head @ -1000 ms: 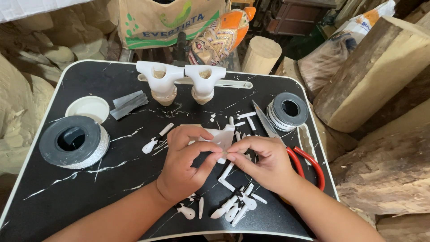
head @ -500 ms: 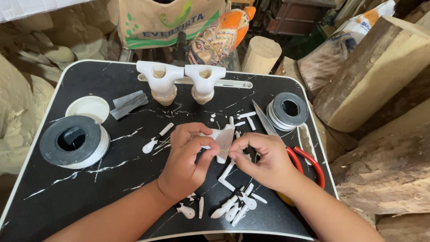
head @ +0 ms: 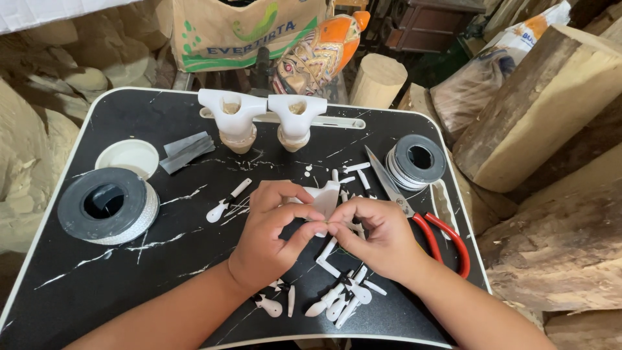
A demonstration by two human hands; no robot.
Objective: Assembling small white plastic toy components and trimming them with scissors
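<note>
Left hand [head: 272,233] and right hand [head: 379,236] meeting fingertip to fingertip above the middle of the black tray [head: 116,291], both closed in a pinch on a small white piece [head: 324,198] that stands up between them; exact contact points hidden by the fingers. Bare tray surface open to the left and lower left of the hands, streaked with thin white marks. White rim running along the near edge and the left side. Little room to the right: red-handled scissors [head: 414,214] lying just beside the right hand, blades toward the far edge, handles near the right rim. Small white pegs [head: 340,301] scattered just below the wrists, close to the near edge. Large grey tape roll [head: 107,204] near the left rim, with a white lid [head: 127,157] and grey strips [head: 186,151] behind it. Smaller grey roll [head: 416,161] at the far right. Two white carved pieces [head: 262,120] upright at the far edge. Beyond the tray, a tan sack [head: 249,32] with green and blue print, upright, centre top; a second printed sack [head: 499,58], white and orange, upper right, leaning against wood logs [head: 551,110] that crowd the right side.
</note>
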